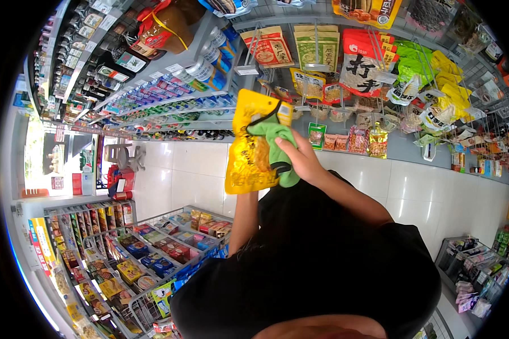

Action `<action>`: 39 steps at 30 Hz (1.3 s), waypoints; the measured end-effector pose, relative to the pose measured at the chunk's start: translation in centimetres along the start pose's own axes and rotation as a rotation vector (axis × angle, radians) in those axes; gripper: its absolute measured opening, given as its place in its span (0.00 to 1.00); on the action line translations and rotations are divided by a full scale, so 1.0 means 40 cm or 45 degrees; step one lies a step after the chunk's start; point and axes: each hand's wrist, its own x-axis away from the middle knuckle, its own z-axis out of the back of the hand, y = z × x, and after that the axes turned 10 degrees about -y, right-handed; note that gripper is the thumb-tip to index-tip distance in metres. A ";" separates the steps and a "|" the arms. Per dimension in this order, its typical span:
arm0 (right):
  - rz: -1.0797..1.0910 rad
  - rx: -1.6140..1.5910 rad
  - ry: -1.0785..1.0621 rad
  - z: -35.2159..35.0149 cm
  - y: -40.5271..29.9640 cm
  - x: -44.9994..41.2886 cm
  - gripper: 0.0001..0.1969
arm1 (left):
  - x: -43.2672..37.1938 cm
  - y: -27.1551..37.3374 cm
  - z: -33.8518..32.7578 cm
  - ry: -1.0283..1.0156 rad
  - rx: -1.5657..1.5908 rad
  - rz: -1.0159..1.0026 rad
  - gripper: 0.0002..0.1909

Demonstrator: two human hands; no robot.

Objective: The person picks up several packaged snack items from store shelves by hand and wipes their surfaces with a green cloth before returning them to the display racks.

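A yellow plastic snack bag (241,148) with printed writing is held up in front of my body, its face towards me. My left forearm (244,216) rises to the bag's lower edge, and the left hand itself is hidden behind the bag. Bunched in my right hand (299,154) is a green cloth (275,137) with dark edging. The cloth lies against the right part of the bag's front and covers some of its print.
Ahead, bagged snacks (367,63) hang on hooks from a rack. Shelves of bottles and cans (165,89) run along the left. Behind my left arm stands a wire display rack (182,271) with boxed goods. White floor tiles (195,165) lie between the shelving.
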 end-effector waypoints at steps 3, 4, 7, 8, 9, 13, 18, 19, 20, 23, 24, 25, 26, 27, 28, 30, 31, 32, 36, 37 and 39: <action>-0.105 -0.139 0.006 0.013 0.064 -0.002 0.18 | 0.020 0.009 0.041 0.060 -0.204 -0.015 0.31; -0.220 -0.286 0.089 0.021 0.077 -0.005 0.18 | 0.022 0.000 0.057 0.088 -0.325 -0.003 0.32; -0.297 -0.699 0.238 0.052 0.078 -0.015 0.18 | 0.004 -0.023 0.082 0.078 -1.186 -0.031 0.31; -0.310 -0.687 0.295 0.051 0.074 -0.013 0.20 | 0.009 -0.035 0.084 0.156 -1.277 0.020 0.31; -0.314 -0.687 0.303 0.058 0.074 -0.013 0.20 | 0.000 -0.047 0.072 0.207 -1.387 -0.020 0.32; -0.265 -0.427 0.317 0.086 0.102 -0.007 0.22 | -0.017 -0.067 0.085 0.198 -1.682 -0.127 0.35; -0.285 0.102 0.352 0.233 0.229 -0.012 0.17 | -0.076 -0.114 0.102 0.132 -2.238 -0.386 0.39; -0.360 0.133 0.388 0.252 0.243 -0.007 0.16 | -0.083 -0.136 0.115 0.134 -2.265 -0.370 0.40; -0.414 0.055 0.402 0.275 0.253 -0.001 0.16 | -0.093 -0.163 0.136 0.137 -2.270 -0.341 0.40; -0.520 0.105 0.424 0.350 0.350 0.016 0.15 | -0.115 -0.238 0.209 0.105 -2.267 -0.277 0.41; -0.527 0.089 0.440 0.367 0.367 0.023 0.15 | -0.117 -0.262 0.223 0.122 -2.218 -0.225 0.41; -0.615 0.065 0.439 0.386 0.384 0.025 0.15 | -0.118 -0.284 0.239 0.140 -2.168 -0.173 0.41; -0.702 0.041 0.436 0.405 0.401 0.026 0.15 | -0.120 -0.303 0.256 0.148 -2.161 -0.160 0.39; -0.706 0.024 0.458 0.430 0.426 0.029 0.15 | -0.126 -0.318 0.287 0.124 -2.165 -0.140 0.39; -0.725 0.059 0.489 0.452 0.461 0.030 0.15 | -0.121 -0.334 0.333 0.007 -2.121 -0.130 0.38; -0.755 0.338 0.534 0.496 0.525 0.029 0.17 | -0.094 -0.359 0.412 -0.072 -2.185 0.103 0.35; -0.756 0.339 0.532 0.536 0.573 0.031 0.17 | -0.068 -0.362 0.449 -0.069 -2.184 0.102 0.35; -0.750 0.720 0.450 0.590 0.629 0.033 0.19 | -0.037 -0.360 0.491 -0.028 -2.021 0.416 0.34; -0.865 1.196 0.501 0.757 0.687 -0.016 0.22 | 0.160 -0.360 0.655 0.093 -1.879 0.839 0.30; -0.807 1.082 0.512 0.815 0.720 -0.027 0.23 | 0.224 -0.348 0.693 0.042 -2.025 0.839 0.28; -0.865 1.130 0.535 0.839 0.693 -0.071 0.24 | 0.390 -0.369 0.765 0.470 -1.579 1.119 0.26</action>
